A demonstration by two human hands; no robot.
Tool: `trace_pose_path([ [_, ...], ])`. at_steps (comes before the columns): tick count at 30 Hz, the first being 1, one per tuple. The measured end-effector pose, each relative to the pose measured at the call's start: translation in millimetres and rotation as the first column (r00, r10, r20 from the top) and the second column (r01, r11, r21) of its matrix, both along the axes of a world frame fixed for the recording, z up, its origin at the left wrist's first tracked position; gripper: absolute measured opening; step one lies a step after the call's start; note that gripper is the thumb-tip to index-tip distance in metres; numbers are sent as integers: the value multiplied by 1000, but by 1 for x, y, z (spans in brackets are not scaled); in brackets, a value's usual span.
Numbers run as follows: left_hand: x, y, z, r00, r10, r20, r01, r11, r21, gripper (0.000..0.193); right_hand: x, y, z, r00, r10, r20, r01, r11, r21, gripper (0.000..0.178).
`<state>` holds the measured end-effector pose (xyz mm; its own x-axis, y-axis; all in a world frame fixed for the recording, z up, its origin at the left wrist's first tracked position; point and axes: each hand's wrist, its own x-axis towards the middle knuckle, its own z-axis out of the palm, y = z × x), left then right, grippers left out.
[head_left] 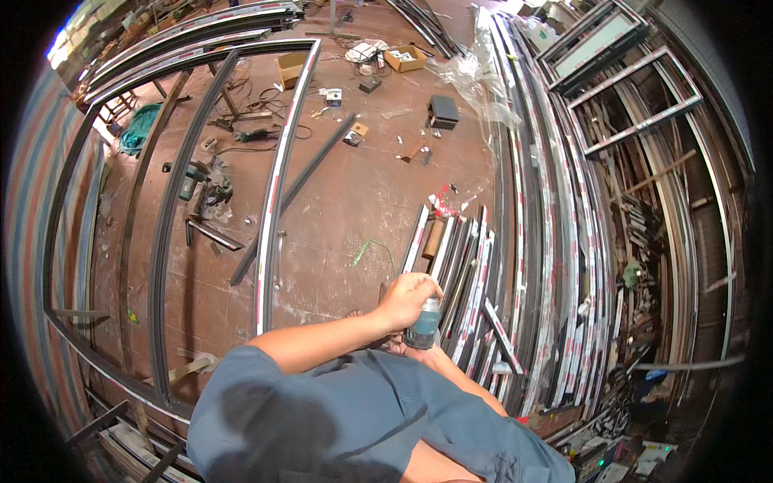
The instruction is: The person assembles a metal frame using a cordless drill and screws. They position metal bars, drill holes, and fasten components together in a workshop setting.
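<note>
Left hand [411, 299] clenched round the top end of a teal tool [421, 332], fingers by its silver tip, probably to steady that end. Right hand [433, 356] sits underneath, seemingly taking the weight; mostly hidden, so can't tell how tight it grips. Tool is just right of and below frame centre, over the lap, likely kept close so both hands reach easily.

From where I stand: shorts [362, 394] fill the bottom middle. Short bars [455, 270] lie side by side just right of the hands, presumably within reach on purpose. Long bars [550, 225] run lengthwise right of those, parallel, probably to save floor. Small frame [644, 124] upper right, above more lengths. Big frame [282, 169] takes the left side, perhaps there because it needs room; can't tell what holds it up. Second tool [190, 185] seen through it, on the floor. Dark box [443, 113] and open carton [406, 59] top centre, well apart from the hands.
</note>
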<state>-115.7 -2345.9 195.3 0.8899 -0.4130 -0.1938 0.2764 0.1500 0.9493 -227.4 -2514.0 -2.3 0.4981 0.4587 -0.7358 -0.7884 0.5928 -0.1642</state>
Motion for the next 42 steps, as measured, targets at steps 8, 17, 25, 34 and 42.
trace_pose_path([
  [8, 225, -3, -19, 958, 224, -180, -250, 959, -136, 35, 281, -14, -23, 988, 133, 81, -139, 988, 66, 39],
  [17, 542, -21, -26, 922, 334, -197, -370, 909, -191, 47, 624, -8, 27, 989, 148, -1, -147, 977, -154, 44],
  [25, 738, -5, -38, 759, 555, -341, -649, 684, -332, 42, 874, -12, 34, 920, 391, 28, -349, 850, -395, 54],
  [34, 961, 52, -121, 621, 577, -530, -774, 556, -302, 41, 1076, 30, -58, 884, 462, -72, -464, 847, -260, 64],
  [42, 1133, 120, -129, 605, 701, -377, -796, 550, -254, 40, 1290, 93, -51, 746, 650, -145, -597, 556, -578, 58],
])
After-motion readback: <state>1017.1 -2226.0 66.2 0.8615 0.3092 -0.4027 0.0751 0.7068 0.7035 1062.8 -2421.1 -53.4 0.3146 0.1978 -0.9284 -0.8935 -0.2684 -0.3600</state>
